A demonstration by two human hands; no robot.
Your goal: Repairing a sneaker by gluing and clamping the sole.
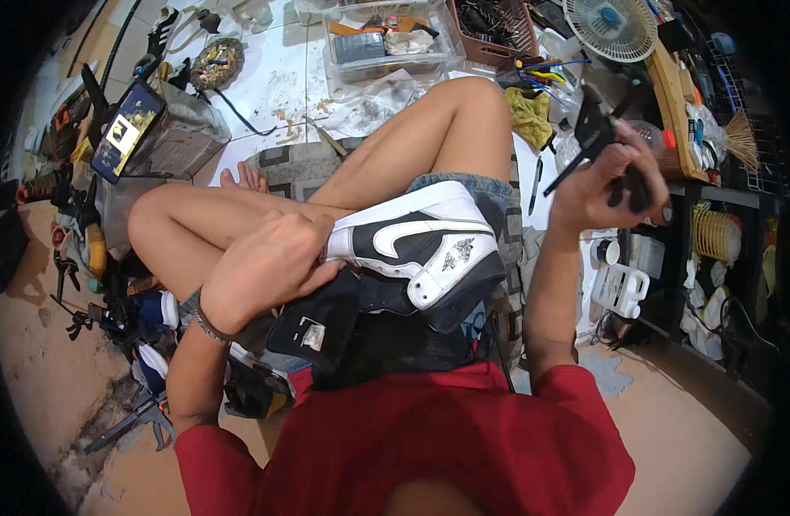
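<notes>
A black and white high-top sneaker (438, 242) lies on its side across my lap. Its toe points left and its collar points right. My left hand (273, 262) is closed round the toe end, thumb against the near side. The black tongue (316, 331) flops out toward my body, with a pale patch on it. Off to the right, my right hand (614, 181) is raised, its fingers wrapped round a black bar clamp (594, 131). The clamp is held well apart from the sneaker, and part of it is hidden by my fingers.
A phone (130, 131) leans on a box at the left. Ahead sit a clear plastic bin (386, 73), a brown basket (496, 30) and a fan (610, 26). A yellow cloth (530, 114), white jug (620, 291) and shelf stand right. Another bar clamp (137, 421) lies lower left.
</notes>
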